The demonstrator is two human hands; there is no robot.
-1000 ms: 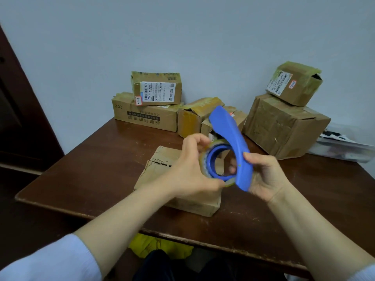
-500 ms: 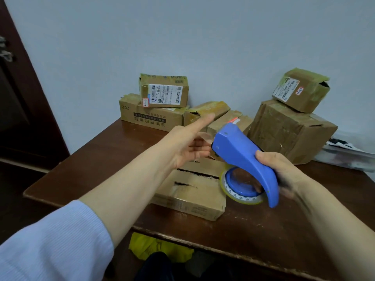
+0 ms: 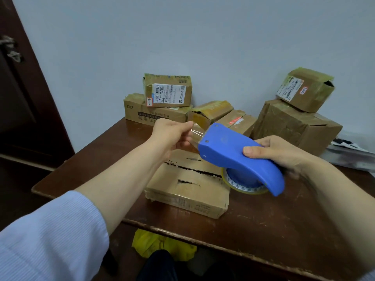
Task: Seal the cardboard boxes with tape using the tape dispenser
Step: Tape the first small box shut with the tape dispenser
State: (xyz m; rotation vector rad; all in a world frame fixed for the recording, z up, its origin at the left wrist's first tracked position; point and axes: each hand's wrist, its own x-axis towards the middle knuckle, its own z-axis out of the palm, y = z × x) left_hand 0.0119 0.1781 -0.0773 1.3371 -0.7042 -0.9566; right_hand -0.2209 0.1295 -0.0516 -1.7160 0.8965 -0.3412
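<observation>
A flat cardboard box [image 3: 188, 189] with a torn top seam lies on the brown table [image 3: 284, 230] near its front edge. Above the box's right end my right hand [image 3: 282, 153] grips the blue tape dispenser [image 3: 237, 155], whose clear tape roll [image 3: 243, 184] shows underneath. My left hand [image 3: 172, 134] pinches the free end of the clear tape [image 3: 195, 134], stretched a short way out from the dispenser's front, above the box's far side.
Several taped cardboard boxes stand along the wall: a stack at the back left [image 3: 166, 98], two small ones in the middle [image 3: 211, 112], a large box [image 3: 294, 126] with a smaller one [image 3: 304, 88] on top. A dark door [image 3: 24, 98] is left; a yellow bag [image 3: 162, 244] lies under the table.
My left hand went from open fingers to pinching the tape end and drew it leftward. The dispenser shifted slightly over the box in my right hand.
</observation>
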